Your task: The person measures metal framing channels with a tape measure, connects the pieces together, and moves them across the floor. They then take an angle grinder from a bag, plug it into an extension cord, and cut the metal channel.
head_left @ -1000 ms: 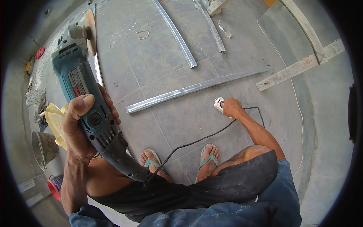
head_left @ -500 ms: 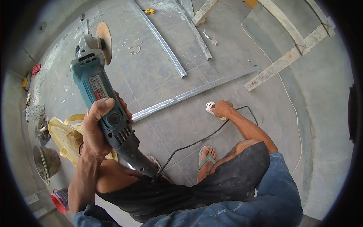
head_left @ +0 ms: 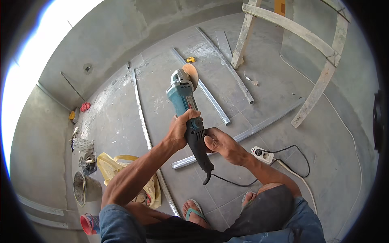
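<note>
My left hand (head_left: 177, 130) is wrapped round the teal body of an angle grinder (head_left: 178, 100), its thumb across the top. The grinder is held up in front of me, with its worn brownish disc (head_left: 191, 75) at the far end. At the black rear handle, my right hand (head_left: 224, 146) is closed against the right side, its fingertips partly hidden behind the handle. A black cord (head_left: 235, 184) runs from the handle to a white power strip (head_left: 267, 157) on the floor, where a black plug sits in one socket.
Metal channels (head_left: 253, 130) lie on the tiled floor beneath and beyond the grinder. A whitish wooden frame (head_left: 314, 97) stands at far right. On the left are a yellow bag (head_left: 106, 167), a dark bucket (head_left: 87, 189) and a red-rimmed pail (head_left: 86, 224). A yellow tape measure (head_left: 190, 59) lies farther off.
My right hand has left the power strip and come up to the grinder's handle. My left hand still holds the grinder, now nearer the middle of the picture. The view has tilted up.
</note>
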Available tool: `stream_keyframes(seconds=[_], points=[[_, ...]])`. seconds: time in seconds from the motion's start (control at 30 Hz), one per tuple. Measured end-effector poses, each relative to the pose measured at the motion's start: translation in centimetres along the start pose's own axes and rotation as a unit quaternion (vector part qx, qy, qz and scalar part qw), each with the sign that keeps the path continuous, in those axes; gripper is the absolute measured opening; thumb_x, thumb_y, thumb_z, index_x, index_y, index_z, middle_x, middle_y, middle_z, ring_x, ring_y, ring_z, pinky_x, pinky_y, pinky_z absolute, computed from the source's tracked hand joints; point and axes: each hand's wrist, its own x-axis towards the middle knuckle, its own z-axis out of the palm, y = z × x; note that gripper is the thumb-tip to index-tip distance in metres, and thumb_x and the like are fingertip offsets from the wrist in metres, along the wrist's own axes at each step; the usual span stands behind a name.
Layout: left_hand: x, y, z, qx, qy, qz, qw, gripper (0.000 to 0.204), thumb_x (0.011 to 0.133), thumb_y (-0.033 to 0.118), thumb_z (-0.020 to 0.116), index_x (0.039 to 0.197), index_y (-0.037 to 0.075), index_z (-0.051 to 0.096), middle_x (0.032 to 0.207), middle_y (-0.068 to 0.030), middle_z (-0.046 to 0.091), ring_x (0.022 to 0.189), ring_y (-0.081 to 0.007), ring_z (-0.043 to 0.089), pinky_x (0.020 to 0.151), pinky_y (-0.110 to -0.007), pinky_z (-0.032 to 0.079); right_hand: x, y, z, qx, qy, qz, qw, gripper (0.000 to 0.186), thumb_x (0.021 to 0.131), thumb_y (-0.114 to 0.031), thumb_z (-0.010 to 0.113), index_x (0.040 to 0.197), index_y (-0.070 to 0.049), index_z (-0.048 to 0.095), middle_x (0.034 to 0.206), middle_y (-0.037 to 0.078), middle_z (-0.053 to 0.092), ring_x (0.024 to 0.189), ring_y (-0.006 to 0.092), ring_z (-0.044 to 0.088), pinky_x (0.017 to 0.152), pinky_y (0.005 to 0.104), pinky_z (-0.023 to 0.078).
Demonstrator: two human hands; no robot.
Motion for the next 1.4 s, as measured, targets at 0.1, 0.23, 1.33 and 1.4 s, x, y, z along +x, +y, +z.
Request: stream_keyframes(seconds=[0.1, 0.23, 1.33, 1.4], points=[[2.9, -2.5, 3.4, 0.053, 0.003, 0.045, 0.998, 0.037, 0.084, 0.024, 0.072, 0.107, -0.001, 0.058, 0.093, -0.0118, 0.064, 0.081, -0.0213, 0.064, 0.076, -0.038, 0.057, -0.6, 0.5, -0.8, -0.155, 0.085, 0.038, 0.983, 0.066, 0.093, -0.052, 0.072, 0.112, 0.008, 0.053, 0.096, 0.022, 0.07, 0.09, 0.0336, 0.074, 0.081, 0.0438, 0.059], [5.6, -7.8, 4.9, 0.001, 0.033, 0.1, 0.994, 0.031, 0.086, 0.02, 0.07, 0.107, -0.001, 0.061, 0.092, -0.0111, 0.064, 0.078, -0.0205, 0.063, 0.071, -0.037, 0.055, -0.9, 6.0, -2.7, -0.325, 0.206, 0.031, 0.922, 0.06, 0.085, -0.039, 0.082, 0.102, 0.011, 0.053, 0.083, 0.028, 0.068, 0.081, 0.045, 0.073, 0.07, 0.0474, 0.06], [5.4, -18.7, 10.4, -0.112, -0.067, 0.134, 0.982, 0.025, 0.075, 0.024, 0.075, 0.083, 0.002, 0.067, 0.076, -0.0036, 0.064, 0.068, -0.0127, 0.058, 0.064, -0.029, 0.049, -9.1, 7.3, -6.5, -0.068, 0.183, 0.219, 0.956, 0.032, 0.081, -0.017, 0.086, 0.096, 0.005, 0.068, 0.08, 0.007, 0.07, 0.062, 0.0169, 0.069, 0.059, 0.0309, 0.063], [5.6, -19.2, 10.8, -0.092, -0.075, 0.124, 0.985, 0.026, 0.075, 0.025, 0.073, 0.083, 0.001, 0.067, 0.08, -0.0069, 0.067, 0.073, -0.015, 0.062, 0.07, -0.031, 0.052, -9.8, 7.2, -7.3, -0.094, 0.175, 0.23, 0.953, 0.035, 0.081, -0.017, 0.087, 0.099, 0.005, 0.066, 0.076, 0.005, 0.067, 0.059, 0.0166, 0.067, 0.057, 0.031, 0.061]])
